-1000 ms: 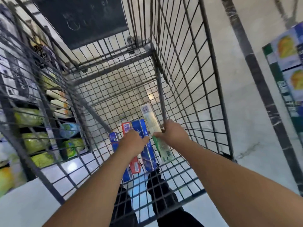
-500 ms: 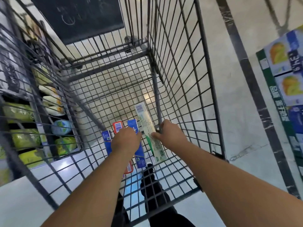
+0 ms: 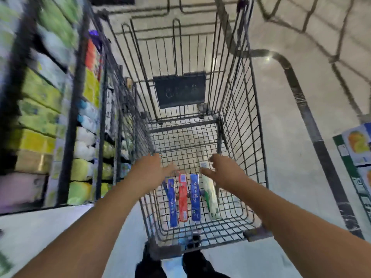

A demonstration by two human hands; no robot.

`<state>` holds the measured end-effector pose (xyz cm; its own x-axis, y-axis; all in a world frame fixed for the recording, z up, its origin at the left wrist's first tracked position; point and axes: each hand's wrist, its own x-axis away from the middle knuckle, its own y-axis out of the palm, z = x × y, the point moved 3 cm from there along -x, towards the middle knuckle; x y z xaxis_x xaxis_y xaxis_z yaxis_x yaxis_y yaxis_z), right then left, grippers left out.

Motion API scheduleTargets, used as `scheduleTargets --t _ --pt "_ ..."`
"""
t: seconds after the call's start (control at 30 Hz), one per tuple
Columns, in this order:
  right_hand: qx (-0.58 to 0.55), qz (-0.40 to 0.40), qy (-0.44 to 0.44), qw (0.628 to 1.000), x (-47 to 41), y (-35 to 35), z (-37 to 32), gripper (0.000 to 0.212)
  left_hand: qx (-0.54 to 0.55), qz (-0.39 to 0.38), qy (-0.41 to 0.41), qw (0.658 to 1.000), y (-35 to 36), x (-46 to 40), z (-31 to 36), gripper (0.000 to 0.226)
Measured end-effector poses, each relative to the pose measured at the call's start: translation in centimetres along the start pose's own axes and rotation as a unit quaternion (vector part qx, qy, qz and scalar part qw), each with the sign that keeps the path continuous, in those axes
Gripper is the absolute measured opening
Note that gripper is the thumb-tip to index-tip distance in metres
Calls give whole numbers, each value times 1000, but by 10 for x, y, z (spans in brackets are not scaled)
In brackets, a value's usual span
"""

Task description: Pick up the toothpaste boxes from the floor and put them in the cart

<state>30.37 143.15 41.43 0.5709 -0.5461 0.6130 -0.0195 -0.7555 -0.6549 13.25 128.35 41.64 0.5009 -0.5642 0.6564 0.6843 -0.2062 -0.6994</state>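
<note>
Toothpaste boxes (image 3: 187, 197), four side by side, lie on the cart (image 3: 241, 137) floor. Your left hand (image 3: 152, 169) and right hand (image 3: 222, 169) hover empty, fingers spread. No boxes visibly remain outside.

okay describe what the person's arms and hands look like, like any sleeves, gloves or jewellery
Both arms are bare from the bottom edge of the picture to the fingers: no sleeves show. The left hand and the right hand wear no gloves, and no watch, bracelet or ring can be made out, though the picture is a little blurred. Below the cart, dark trousers show.
</note>
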Motion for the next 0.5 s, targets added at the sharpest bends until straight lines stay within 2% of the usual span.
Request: scheduleTargets --t 0.17,0.3,0.5 --pt "19 -9 -65 998 59 -48 -72 68 1 1 -2 1000 -68 88 -25 76" --pt "48 22 -137 989 106 -70 -134 70 19 20 -10 1000 -113 150 -48 81" --pt "100 16 -239 966 171 -32 -216 65 77 78 -57 992 -137 244 -118 94"
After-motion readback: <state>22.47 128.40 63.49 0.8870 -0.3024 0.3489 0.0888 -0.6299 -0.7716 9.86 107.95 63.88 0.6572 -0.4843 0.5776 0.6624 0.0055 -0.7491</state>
